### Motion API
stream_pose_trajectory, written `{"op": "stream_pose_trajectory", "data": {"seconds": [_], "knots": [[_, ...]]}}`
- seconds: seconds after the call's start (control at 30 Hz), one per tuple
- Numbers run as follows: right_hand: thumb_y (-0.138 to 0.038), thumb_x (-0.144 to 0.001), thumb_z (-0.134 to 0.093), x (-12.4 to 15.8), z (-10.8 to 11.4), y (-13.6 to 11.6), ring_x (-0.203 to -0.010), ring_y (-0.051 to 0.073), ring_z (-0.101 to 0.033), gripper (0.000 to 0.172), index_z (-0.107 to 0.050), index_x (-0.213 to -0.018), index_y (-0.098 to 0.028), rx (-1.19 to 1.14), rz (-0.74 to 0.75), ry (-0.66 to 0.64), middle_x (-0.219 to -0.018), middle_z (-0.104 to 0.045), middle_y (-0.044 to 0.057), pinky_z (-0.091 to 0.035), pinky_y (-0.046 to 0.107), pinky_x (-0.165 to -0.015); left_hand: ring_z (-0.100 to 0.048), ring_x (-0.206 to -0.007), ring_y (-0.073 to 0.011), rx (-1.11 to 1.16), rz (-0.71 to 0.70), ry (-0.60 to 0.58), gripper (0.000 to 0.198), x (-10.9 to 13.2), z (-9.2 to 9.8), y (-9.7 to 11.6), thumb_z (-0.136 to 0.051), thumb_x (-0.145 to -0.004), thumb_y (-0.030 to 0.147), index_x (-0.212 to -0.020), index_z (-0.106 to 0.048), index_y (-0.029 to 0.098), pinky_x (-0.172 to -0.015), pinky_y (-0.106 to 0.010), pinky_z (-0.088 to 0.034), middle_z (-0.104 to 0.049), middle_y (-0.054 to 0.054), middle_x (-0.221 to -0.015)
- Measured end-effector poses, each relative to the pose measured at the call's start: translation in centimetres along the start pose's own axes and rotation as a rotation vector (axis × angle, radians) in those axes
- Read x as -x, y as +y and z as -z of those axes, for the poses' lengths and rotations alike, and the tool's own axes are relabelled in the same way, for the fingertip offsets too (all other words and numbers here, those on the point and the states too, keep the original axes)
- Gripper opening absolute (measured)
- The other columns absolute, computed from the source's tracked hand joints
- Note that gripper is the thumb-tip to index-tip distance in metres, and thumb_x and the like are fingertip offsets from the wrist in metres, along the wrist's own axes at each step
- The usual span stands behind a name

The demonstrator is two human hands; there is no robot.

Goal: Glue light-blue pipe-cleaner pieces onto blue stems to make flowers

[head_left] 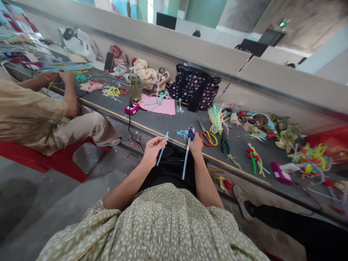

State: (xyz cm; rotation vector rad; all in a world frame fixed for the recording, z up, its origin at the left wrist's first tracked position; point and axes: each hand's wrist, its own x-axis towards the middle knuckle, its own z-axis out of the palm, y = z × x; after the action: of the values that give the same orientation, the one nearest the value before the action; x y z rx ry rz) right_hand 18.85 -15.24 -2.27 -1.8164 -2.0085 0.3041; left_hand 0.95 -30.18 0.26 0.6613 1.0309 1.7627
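My left hand [151, 151] is pinched around a thin light-blue pipe cleaner [160, 156], which slants downward with a small blue knob at its upper end. In my right hand [197, 143] is a blue glue gun [191, 133]; a long translucent glue stick [185, 163] juts from its back toward me. Both hands are at the table's front edge, apart from each other. Small blue cut pieces [181, 133] lie just left of the glue gun. Right of it rest scissors [208, 137] with red and yellow handles, and dark green-handled pliers [225, 143].
A bundle of pastel pipe cleaners [216, 119] stands behind the scissors. Farther back are a dotted bag [194, 85], a pink sheet [165, 105] and a glass jar [135, 88]. A magenta box [132, 108] trails a black cord. A co-worker [35, 112] sits at left.
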Motion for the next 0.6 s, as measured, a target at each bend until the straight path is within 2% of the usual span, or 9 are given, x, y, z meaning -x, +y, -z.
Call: {"op": "stream_pose_trajectory", "data": {"seconds": [0.1, 0.23, 0.27, 0.33, 0.37, 0.47, 0.6], "knots": [[-0.039, -0.083, -0.054, 0.8, 0.7, 0.1, -0.081, 0.022, -0.065, 0.021, -0.053, -0.092, -0.02, -0.289, 0.039, 0.028, -0.088, -0.068, 0.008, -0.048, 0.032, -0.07, -0.06, -0.068, -0.0099, -0.004, 0.01, -0.009, 0.023, 0.1, -0.2, -0.1, -0.085, -0.064, 0.033, -0.08, -0.076, 0.017, -0.064, -0.021, -0.046, -0.072, -0.003, -0.081], [-0.046, -0.078, -0.057, 3.3, 2.3, -0.9, -0.068, 0.017, -0.063, 0.027, -0.05, -0.086, -0.021, -0.606, 0.092, -0.024, -0.085, -0.068, 0.004, -0.049, 0.03, -0.064, -0.06, -0.067, -0.0097, 0.022, 0.038, -0.033, 0.024, 0.3, -0.7, -0.1, -0.085, -0.065, 0.033, -0.079, -0.075, 0.017, -0.066, -0.022, -0.048, -0.071, -0.003, -0.08], [-0.047, -0.076, -0.059, 4.1, 2.8, -1.3, -0.065, 0.015, -0.061, 0.027, -0.049, -0.084, -0.022, -0.7, 0.111, -0.059, -0.082, -0.067, 0.001, -0.049, 0.029, -0.063, -0.061, -0.067, -0.0097, 0.037, 0.052, -0.044, 0.024, 0.3, -0.9, 0.0, -0.085, -0.065, 0.033, -0.079, -0.074, 0.017, -0.067, -0.022, -0.049, -0.071, -0.002, -0.08], [-0.041, -0.07, -0.07, 5.5, 4.0, -2.1, -0.061, 0.013, -0.057, 0.03, -0.049, -0.082, -0.023, -1.086, 0.163, -0.212, -0.074, -0.062, -0.003, -0.047, 0.028, -0.063, -0.063, -0.068, -0.0098, 0.074, 0.089, -0.071, 0.025, 0.5, -1.3, 0.2, -0.085, -0.065, 0.033, -0.079, -0.073, 0.016, -0.068, -0.022, -0.051, -0.073, -0.003, -0.086], [-0.039, -0.07, -0.071, 6.2, 4.5, -2.5, -0.06, 0.012, -0.054, 0.029, -0.05, -0.081, -0.023, -1.176, 0.19, -0.264, -0.072, -0.06, -0.004, -0.046, 0.028, -0.064, -0.064, -0.07, -0.0101, 0.092, 0.111, -0.091, 0.025, 0.7, -1.5, 0.4, -0.085, -0.065, 0.032, -0.08, -0.072, 0.016, -0.068, -0.022, -0.052, -0.073, -0.004, -0.09], [-0.035, -0.071, -0.072, 7.5, 5.7, -3.2, -0.057, 0.011, -0.048, 0.023, -0.053, -0.074, -0.022, -1.173, 0.267, -0.368, -0.07, -0.059, -0.003, -0.04, 0.026, -0.057, -0.068, -0.074, -0.0118, 0.145, 0.176, -0.161, 0.025, 1.1, -1.9, 0.9, -0.084, -0.068, 0.03, -0.082, -0.071, 0.014, -0.068, -0.023, -0.054, -0.074, -0.008, -0.101], [-0.037, -0.075, -0.07, 8.0, 6.1, -3.5, -0.058, 0.011, -0.046, 0.021, -0.058, -0.069, -0.02, -1.067, 0.309, -0.396, -0.067, -0.057, -0.002, -0.037, 0.026, -0.055, -0.072, -0.077, -0.0153, 0.177, 0.226, -0.229, 0.024, 1.4, -2.0, 1.1, -0.083, -0.07, 0.028, -0.083, -0.07, 0.013, -0.071, -0.025, -0.057, -0.075, -0.009, -0.098]]}}
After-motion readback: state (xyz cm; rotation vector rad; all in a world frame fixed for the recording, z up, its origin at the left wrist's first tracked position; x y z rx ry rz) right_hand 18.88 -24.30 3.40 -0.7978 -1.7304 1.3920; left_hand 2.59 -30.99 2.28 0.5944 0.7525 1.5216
